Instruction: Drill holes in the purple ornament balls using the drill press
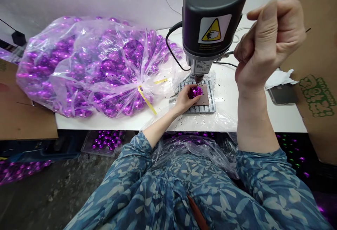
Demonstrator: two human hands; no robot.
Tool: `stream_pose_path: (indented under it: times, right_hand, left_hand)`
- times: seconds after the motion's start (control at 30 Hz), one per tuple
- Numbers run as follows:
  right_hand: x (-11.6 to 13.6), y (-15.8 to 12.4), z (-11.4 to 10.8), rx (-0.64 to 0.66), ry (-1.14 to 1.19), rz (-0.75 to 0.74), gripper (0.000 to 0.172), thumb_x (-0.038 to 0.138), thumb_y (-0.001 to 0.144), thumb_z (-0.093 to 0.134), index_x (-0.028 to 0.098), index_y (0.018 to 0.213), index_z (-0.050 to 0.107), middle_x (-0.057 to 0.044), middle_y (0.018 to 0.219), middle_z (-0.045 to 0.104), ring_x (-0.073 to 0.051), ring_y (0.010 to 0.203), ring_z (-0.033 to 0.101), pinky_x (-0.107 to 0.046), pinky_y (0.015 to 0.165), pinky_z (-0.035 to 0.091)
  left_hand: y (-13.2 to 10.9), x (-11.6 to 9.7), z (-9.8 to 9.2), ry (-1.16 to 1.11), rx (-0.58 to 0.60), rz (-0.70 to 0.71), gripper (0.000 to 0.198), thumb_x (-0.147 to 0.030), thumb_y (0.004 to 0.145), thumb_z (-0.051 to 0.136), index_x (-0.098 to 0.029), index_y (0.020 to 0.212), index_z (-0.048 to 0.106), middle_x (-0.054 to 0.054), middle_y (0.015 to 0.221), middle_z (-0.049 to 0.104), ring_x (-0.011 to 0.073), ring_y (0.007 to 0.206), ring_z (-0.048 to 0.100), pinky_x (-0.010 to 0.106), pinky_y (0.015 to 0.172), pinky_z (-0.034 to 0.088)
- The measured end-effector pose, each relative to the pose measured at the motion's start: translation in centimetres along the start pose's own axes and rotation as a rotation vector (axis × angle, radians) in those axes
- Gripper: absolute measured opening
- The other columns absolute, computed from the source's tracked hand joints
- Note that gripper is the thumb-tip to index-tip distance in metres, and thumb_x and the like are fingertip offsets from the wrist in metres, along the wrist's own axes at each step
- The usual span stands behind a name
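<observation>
A grey bench drill [212, 19] with a yellow warning label stands on the white table [118, 121]. Under its bit, on a brown pad [204, 100] set on the grey base plate [207, 109], lies a shiny purple ball [197, 91]. My left hand [185, 98] is closed round that ball and holds it on the pad. Raised beside the drill head, my right hand [265, 44] is a fist wrapped round the drill's thin feed lever [228, 52], most of which the fingers hide.
A large clear bag [86, 65] of purple balls, tied with a yellow strip, fills the table's left. Cardboard boxes stand at left [23, 107] and right [316, 82]. A phone [283, 94] and crumpled tissue [279, 78] lie at right. More balls sit in a tray [104, 141] below.
</observation>
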State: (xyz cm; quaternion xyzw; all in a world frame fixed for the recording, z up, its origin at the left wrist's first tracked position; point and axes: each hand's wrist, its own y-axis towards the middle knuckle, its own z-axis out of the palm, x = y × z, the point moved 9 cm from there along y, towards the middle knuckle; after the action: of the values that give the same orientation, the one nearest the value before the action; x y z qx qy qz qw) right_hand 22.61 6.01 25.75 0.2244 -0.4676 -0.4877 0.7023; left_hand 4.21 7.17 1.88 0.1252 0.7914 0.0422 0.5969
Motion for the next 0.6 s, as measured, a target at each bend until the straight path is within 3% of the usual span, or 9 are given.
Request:
stream_pose_path:
  times: [0.1, 0.3, 0.4, 0.6]
  right_hand:
    - [0.1, 0.0, 0.1, 0.008, 0.003, -0.001, 0.051, 0.066, 0.088, 0.076, 0.017, 0.078, 0.063, 0.011, 0.048, 0.024, 0.000, 0.035, 0.023, -0.024, 0.036, 0.013]
    - [0.1, 0.0, -0.1, 0.021, 0.008, -0.004, 0.050, 0.065, 0.088, 0.078, 0.018, 0.078, 0.065, 0.010, 0.047, 0.023, -0.001, 0.034, 0.023, -0.024, 0.037, 0.010]
    - [0.2, -1.0, -0.6, 0.027, -0.018, -0.006, 0.047, 0.062, 0.092, 0.075, 0.018, 0.081, 0.066, 0.010, 0.049, 0.024, 0.000, 0.036, 0.026, -0.021, 0.040, 0.012]
    - [0.5, -3.0, -1.8, 0.000, -0.084, -0.041, 0.050, 0.066, 0.095, 0.069, 0.018, 0.082, 0.060, 0.010, 0.052, 0.029, 0.003, 0.037, 0.019, -0.020, 0.043, 0.012]
  left_hand:
    - [0.0, 0.8, 0.3, -0.080, 0.002, -0.041, 0.057, -0.036, 0.085, 0.094, -0.026, 0.131, 0.062, 0.010, 0.133, 0.075, 0.0289, 0.127, 0.071, 0.051, 0.116, 0.057]
    - [0.0, 1.3, 0.3, -0.132, 0.028, -0.071, 0.053, -0.037, 0.087, 0.093, -0.022, 0.127, 0.062, 0.011, 0.129, 0.076, 0.0269, 0.122, 0.073, 0.049, 0.114, 0.058]
    - [0.0, 1.3, 0.2, -0.129, 0.031, -0.068, 0.054, -0.041, 0.086, 0.094, -0.022, 0.127, 0.063, 0.010, 0.129, 0.075, 0.0266, 0.122, 0.073, 0.048, 0.114, 0.058]
    - [0.0, 1.6, 0.4, -0.142, 0.030, -0.045, 0.052, -0.040, 0.087, 0.093, -0.023, 0.127, 0.063, 0.010, 0.128, 0.075, 0.0260, 0.121, 0.073, 0.048, 0.112, 0.058]
